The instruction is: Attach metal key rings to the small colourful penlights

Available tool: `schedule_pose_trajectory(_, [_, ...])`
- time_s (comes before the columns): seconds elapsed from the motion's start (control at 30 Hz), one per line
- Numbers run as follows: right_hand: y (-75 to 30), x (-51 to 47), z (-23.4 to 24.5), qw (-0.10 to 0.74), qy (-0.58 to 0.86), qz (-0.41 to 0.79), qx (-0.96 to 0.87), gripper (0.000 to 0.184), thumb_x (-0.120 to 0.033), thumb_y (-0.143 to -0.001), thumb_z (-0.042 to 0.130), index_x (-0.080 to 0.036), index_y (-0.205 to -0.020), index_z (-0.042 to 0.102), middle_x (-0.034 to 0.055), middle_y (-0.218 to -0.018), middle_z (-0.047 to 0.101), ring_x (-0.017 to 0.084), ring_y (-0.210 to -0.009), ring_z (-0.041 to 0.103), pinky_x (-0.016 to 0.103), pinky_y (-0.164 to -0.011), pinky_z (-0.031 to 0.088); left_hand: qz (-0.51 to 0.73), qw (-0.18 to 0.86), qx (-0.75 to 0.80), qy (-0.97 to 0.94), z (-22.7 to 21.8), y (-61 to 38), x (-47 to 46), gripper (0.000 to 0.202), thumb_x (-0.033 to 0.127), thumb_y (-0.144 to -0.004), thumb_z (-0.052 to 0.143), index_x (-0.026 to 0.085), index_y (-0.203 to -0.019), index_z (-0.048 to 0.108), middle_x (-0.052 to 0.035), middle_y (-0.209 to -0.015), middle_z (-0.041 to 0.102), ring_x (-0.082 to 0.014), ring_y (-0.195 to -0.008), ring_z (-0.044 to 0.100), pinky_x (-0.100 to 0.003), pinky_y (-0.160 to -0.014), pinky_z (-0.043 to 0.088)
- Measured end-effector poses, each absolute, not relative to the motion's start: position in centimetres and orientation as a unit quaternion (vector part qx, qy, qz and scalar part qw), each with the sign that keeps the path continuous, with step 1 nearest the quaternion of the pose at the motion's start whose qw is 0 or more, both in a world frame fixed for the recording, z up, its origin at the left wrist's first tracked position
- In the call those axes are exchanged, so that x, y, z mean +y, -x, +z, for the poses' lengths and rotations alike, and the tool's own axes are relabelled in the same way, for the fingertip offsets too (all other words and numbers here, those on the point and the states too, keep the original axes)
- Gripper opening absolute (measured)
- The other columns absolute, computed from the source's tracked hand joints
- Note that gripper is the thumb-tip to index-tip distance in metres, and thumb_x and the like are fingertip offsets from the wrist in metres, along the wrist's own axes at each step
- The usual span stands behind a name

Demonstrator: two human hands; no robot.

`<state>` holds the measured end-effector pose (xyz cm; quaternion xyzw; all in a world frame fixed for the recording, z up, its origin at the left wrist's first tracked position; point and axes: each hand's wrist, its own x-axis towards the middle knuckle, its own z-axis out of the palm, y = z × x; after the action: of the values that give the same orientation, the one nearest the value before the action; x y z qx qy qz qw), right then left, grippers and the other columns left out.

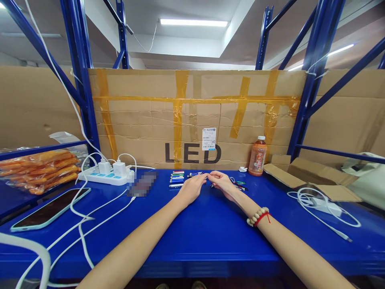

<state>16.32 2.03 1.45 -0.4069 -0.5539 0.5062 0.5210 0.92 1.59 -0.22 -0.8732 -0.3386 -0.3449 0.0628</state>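
My left hand (193, 188) and my right hand (223, 184) meet fingertip to fingertip above the middle of the blue table. Both are closed in a pinch around something small and dark, mostly hidden by the fingers. Just left of my left hand lies a neat row of slim pen-like sticks (176, 180) in blue, silver, green and red. Another blue-and-silver stick (195, 174) shows behind the left fingers; whether it lies loose or is touched I cannot tell. Beside my right hand is a loose heap of thin dark sticks and cords (240, 184), partly covered by the hand.
A drink bottle (258, 156) and crumpled white paper (242, 169) stand before the cardboard wall (138, 120). Right: an open carton (303, 176) and a white cable with adapter (326, 206). Left: a power strip (104, 176), cables, a phone (49, 208), and bagged orange items (39, 168).
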Motion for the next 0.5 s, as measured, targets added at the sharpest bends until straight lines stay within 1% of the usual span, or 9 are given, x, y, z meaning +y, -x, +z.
schedule_pose_trajectory(0.13, [-15.81,1.81,1.65,0.540,0.428,0.452,-0.565,0.055,-0.048,-0.042,0.072,-0.011,-0.080,0.058,-0.0018,-0.057,0.052,0.001,-0.044,0.037,0.015,-0.042,0.027,-0.364,0.048,-0.386,0.847,-0.32,-1.18,1.54,0.033,0.025,-0.089,0.026,0.018,-0.117,0.043,-0.0060,-0.116,0.053,-0.0167,-0.107,0.048,-0.030,-0.091,0.039])
schedule_pose_trajectory(0.2, [-15.79,1.77,1.71,0.534,0.426,0.440,-0.583,0.054,-0.049,-0.045,0.071,-0.010,-0.081,0.060,-0.0014,-0.057,0.052,0.002,-0.044,0.037,0.016,-0.042,0.027,-0.375,0.029,-0.393,0.839,-0.28,-1.26,1.46,0.032,0.025,-0.089,0.026,0.019,-0.115,0.043,-0.0048,-0.116,0.053,-0.0158,-0.105,0.050,-0.028,-0.090,0.040])
schedule_pose_trajectory(0.27, [-15.89,1.81,1.68,0.519,0.420,0.441,-0.600,0.055,-0.048,-0.048,0.070,-0.011,-0.088,0.062,-0.0005,-0.059,0.054,0.002,-0.046,0.038,0.015,-0.042,0.027,-0.385,0.010,-0.398,0.832,-0.19,-1.24,1.37,0.031,0.025,-0.090,0.025,0.019,-0.114,0.044,-0.0043,-0.113,0.054,-0.0151,-0.102,0.051,-0.027,-0.088,0.040])
schedule_pose_trajectory(0.4, [-16.25,2.02,1.55,0.495,0.394,0.436,-0.640,0.058,-0.046,-0.052,0.068,-0.013,-0.100,0.061,0.0019,-0.069,0.058,0.002,-0.049,0.040,0.014,-0.042,0.028,-0.387,-0.019,-0.414,0.824,0.07,-1.01,1.20,0.029,0.026,-0.090,0.023,0.020,-0.109,0.044,-0.0042,-0.104,0.057,-0.0153,-0.093,0.054,-0.026,-0.079,0.042])
schedule_pose_trajectory(0.5, [-16.67,2.27,1.52,0.486,0.392,0.410,-0.665,0.057,-0.046,-0.056,0.067,-0.013,-0.101,0.061,0.0026,-0.067,0.058,0.002,-0.048,0.042,0.014,-0.042,0.028,-0.364,-0.044,-0.426,0.827,0.26,-0.89,1.05,0.028,0.027,-0.090,0.022,0.021,-0.107,0.043,-0.0037,-0.097,0.058,-0.0157,-0.085,0.056,-0.025,-0.072,0.043])
